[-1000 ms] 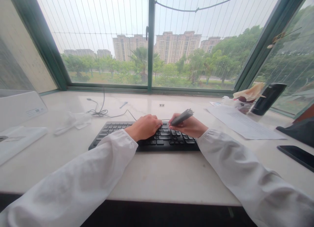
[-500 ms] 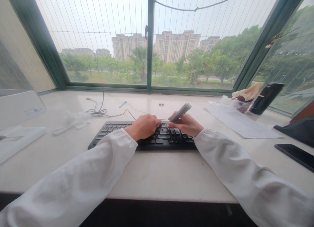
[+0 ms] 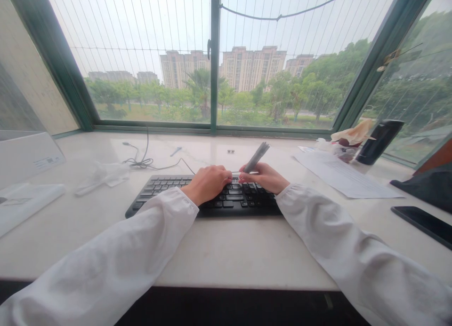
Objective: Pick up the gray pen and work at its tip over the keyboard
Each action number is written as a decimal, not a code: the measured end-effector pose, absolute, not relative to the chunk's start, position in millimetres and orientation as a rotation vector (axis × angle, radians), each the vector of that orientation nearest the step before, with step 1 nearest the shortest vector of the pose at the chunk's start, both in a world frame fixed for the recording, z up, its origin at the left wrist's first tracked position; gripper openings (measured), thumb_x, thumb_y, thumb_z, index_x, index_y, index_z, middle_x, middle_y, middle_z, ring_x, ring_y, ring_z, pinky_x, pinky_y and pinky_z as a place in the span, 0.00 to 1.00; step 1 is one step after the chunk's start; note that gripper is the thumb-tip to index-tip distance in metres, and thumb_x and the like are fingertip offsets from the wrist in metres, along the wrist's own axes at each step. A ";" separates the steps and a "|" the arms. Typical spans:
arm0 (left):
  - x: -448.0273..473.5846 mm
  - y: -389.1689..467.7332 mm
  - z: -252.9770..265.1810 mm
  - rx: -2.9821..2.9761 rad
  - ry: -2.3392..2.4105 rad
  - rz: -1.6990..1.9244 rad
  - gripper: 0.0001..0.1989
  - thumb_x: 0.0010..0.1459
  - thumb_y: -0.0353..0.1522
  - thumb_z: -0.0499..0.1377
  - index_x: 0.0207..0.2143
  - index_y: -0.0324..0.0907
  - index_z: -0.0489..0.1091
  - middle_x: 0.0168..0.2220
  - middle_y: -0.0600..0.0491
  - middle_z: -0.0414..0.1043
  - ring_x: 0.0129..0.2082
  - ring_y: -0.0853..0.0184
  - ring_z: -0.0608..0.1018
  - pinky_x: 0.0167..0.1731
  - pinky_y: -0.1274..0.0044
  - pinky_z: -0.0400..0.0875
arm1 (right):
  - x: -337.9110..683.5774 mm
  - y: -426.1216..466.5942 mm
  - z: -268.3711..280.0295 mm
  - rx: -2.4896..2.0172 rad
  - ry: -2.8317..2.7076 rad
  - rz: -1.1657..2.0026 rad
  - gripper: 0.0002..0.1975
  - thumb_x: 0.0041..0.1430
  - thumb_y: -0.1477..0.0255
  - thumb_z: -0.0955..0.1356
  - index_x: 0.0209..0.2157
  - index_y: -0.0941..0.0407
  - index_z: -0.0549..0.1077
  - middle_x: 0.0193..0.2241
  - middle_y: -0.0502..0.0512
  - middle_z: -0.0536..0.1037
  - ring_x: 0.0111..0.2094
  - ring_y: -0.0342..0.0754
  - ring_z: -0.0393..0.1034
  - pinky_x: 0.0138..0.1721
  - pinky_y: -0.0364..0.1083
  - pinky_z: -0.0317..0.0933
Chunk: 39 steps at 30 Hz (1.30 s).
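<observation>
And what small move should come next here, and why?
Perhaps shift the grey tool slightly right, away from the left hand. The right hand grips it low over the keyboard, top leaning right, its lower end hidden in the grip. The left hand lies close beside on the keyboard, so the gap between the hands looks tight.

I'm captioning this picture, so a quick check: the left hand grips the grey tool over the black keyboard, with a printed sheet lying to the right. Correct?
Wrong hand: the head view shows the right hand gripping the grey tool over the black keyboard, with a printed sheet lying to the right.
</observation>
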<state>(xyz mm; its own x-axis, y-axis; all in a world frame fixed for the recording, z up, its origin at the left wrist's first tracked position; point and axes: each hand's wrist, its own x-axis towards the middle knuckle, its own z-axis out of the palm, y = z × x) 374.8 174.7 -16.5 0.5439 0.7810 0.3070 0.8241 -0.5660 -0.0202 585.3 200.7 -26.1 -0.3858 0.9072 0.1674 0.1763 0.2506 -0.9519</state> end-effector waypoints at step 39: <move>379.7 172.1 -17.7 -2.548 -1.412 -0.398 0.15 0.64 0.36 0.49 0.39 0.45 0.75 0.38 0.49 0.75 0.38 0.62 0.76 0.33 0.75 0.66 | 577.7 213.7 -39.7 -1.252 -1.695 0.961 0.11 0.53 0.70 0.70 0.36 0.56 0.66 0.36 0.56 0.79 0.34 0.49 0.77 0.42 0.50 0.69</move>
